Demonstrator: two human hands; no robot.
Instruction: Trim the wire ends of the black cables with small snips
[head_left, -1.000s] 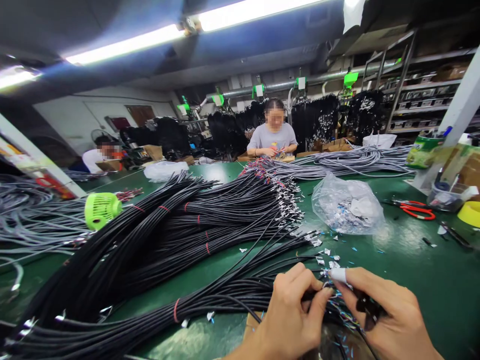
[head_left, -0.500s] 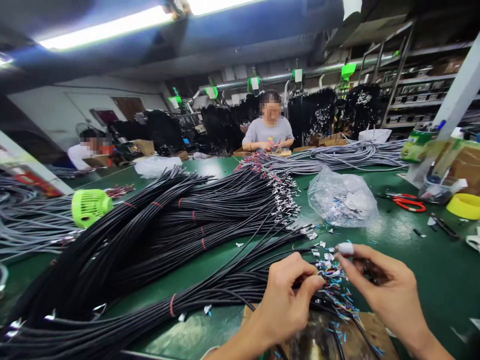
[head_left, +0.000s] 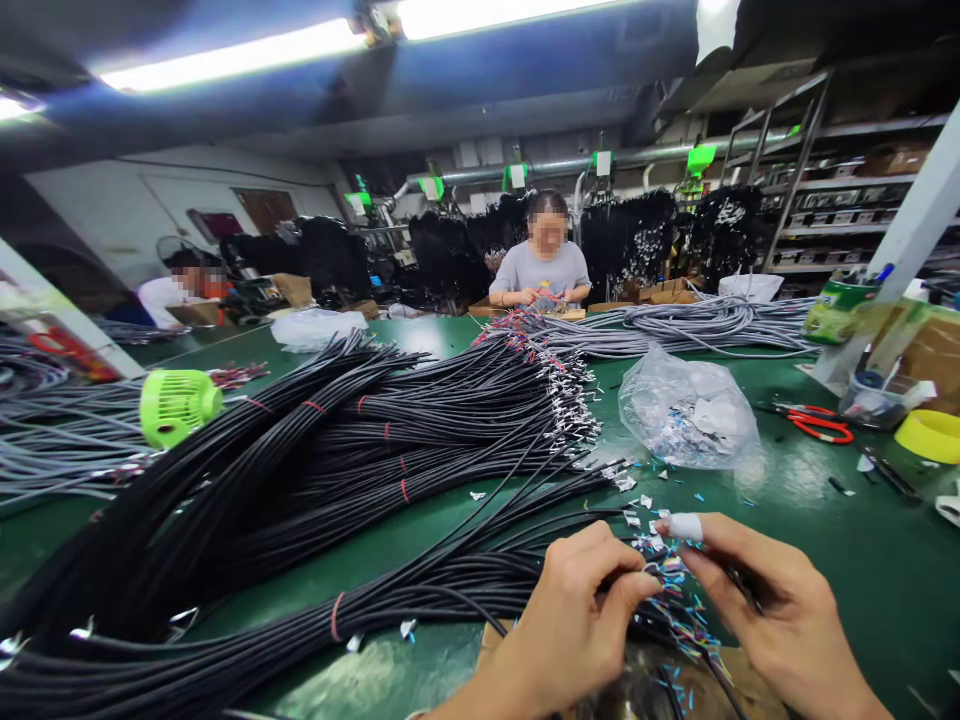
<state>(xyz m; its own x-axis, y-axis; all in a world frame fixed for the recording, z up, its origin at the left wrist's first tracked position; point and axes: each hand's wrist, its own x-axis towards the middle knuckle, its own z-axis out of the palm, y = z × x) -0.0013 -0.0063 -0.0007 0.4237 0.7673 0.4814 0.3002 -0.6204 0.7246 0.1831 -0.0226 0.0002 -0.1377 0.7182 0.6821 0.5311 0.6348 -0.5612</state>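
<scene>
Thumb and forefinger of my left hand (head_left: 592,605) are pinched together on the end of a black cable, mostly hidden by the fingers. Fine coloured wires (head_left: 686,610) fan out just past them, at the stripped ends of the near bundle of black cables (head_left: 442,592). My right hand (head_left: 776,595) is right of these wires, white tape wrapped round its forefinger tip. Its thumb and forefinger are slightly apart, while the other fingers curl round a small dark tool, largely hidden in the palm. Beneath both hands lies a brown cardboard piece (head_left: 754,685).
Larger bundles of black cables (head_left: 315,470) cover the green table's left and middle. A clear plastic bag of scraps (head_left: 686,410), red-handled pliers (head_left: 817,425) and a yellow ring (head_left: 930,436) lie to the right. A green fan (head_left: 178,408) stands left. A co-worker (head_left: 541,265) sits opposite.
My right hand drew away from the left to the right, then came back closer to the wires. The left hand keeps its pinch. The view shifted slightly.
</scene>
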